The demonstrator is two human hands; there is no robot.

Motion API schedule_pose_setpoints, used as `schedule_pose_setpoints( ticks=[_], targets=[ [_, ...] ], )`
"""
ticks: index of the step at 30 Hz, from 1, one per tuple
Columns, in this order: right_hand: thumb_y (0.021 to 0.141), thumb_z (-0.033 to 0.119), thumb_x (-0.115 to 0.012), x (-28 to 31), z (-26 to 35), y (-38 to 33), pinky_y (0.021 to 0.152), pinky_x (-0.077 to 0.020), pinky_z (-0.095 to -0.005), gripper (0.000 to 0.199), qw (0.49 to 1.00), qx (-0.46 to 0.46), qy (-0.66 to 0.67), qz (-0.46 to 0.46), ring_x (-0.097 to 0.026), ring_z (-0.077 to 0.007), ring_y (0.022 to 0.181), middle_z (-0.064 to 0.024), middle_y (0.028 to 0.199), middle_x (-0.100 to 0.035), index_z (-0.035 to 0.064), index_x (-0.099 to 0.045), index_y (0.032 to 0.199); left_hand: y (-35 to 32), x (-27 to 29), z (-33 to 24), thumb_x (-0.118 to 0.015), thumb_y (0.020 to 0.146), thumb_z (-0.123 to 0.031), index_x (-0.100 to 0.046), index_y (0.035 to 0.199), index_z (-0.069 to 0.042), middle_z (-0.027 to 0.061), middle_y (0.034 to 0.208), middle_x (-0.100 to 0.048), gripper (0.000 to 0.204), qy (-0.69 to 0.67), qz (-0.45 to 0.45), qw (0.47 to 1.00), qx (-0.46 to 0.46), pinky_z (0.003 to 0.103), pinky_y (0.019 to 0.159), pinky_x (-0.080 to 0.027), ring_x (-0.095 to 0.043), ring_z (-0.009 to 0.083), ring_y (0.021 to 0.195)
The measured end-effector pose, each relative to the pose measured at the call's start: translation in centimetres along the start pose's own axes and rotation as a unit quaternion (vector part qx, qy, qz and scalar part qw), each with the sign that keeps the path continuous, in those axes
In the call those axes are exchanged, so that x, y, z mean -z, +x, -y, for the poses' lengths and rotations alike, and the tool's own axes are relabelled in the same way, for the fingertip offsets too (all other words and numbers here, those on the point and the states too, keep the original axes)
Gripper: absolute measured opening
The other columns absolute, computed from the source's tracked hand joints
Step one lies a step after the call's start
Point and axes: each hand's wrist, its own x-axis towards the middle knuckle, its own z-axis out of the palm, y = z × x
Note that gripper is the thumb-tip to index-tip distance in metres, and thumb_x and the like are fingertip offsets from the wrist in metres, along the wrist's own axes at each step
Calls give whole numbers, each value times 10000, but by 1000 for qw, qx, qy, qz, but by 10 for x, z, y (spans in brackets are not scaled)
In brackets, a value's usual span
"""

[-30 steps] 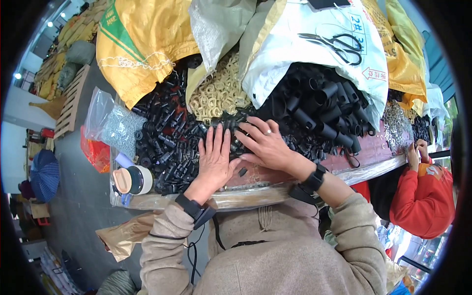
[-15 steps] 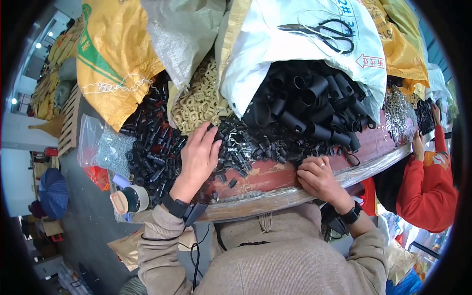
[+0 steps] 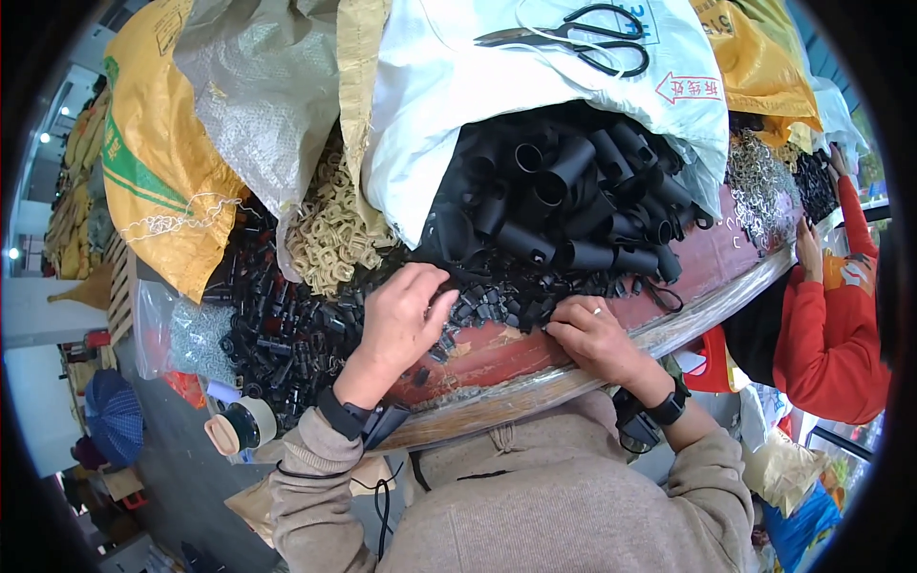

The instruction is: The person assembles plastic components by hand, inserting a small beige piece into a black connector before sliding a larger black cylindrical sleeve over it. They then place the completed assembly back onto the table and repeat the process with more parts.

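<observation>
My left hand (image 3: pixel 401 315) reaches into the heap of small black plastic parts (image 3: pixel 487 304), thumb apart from the fingers, with nothing visible between them. My right hand (image 3: pixel 600 342) is at the right end of that heap with fingers curled together. Whatever its fingertips hold is hidden. Short black tubes (image 3: pixel 564 205) spill from a white woven sack (image 3: pixel 420 105) just beyond both hands. Cream-coloured plastic buckles or rings (image 3: pixel 334 229) lie beyond my left hand. More black parts (image 3: pixel 287 325) are piled left of it.
Black-handled scissors (image 3: pixel 592 40) lie on the white sack. A jar (image 3: pixel 250 422) stands at the table's left corner, near a bag of small grey pieces (image 3: pixel 196 334). Metal pieces (image 3: pixel 759 186) are heaped at right. A co-worker in a red sleeve (image 3: pixel 826 353) works there. The table edge (image 3: pixel 497 401) is wrapped in film.
The view has shifted, so sacks and heaps sit further left in it. My left hand is now nearer the black tubes, its thumb spread from the fingers. My right hand stays curled beside the heap.
</observation>
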Motion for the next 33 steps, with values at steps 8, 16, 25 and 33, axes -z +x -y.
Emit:
schedule_pose_setpoints(
  ticks=[8,16,25,33],
  targets=[
    [637,21,-583,1,-7,12,732,-381,-371,244,995,70,-74,-11,-500,-264,867,-79,859,-513,39,-557,879,-30,24,-51,-642,700,-49,-587,905,8,129,861,-591,220,-140,23,990,-25,271,566,-486,-596,207,645],
    [599,11,-600,5,14,17,727,-374,-365,259,991,74,-109,-31,-508,-254,861,-76,865,-518,35,-553,852,-74,97,-135,-527,748,-77,-601,922,-2,66,812,-582,203,-328,90,897,-283,265,496,-459,-568,167,625],
    [632,25,-609,-7,55,70,736,-372,-373,231,986,127,-101,42,-509,-269,846,-88,873,-522,26,-560,858,-116,135,-117,-562,779,-144,-621,995,-24,105,1006,-545,253,-334,-48,869,-361,274,571,-441,-536,188,744],
    [588,69,-613,-64,115,170,680,-372,-337,249,963,262,-26,58,-515,-229,799,-55,841,-525,46,-564,831,-123,165,-32,-465,780,-6,-593,835,17,92,749,-594,142,-216,17,974,-64,254,514,-438,-547,158,607]
  ],
)
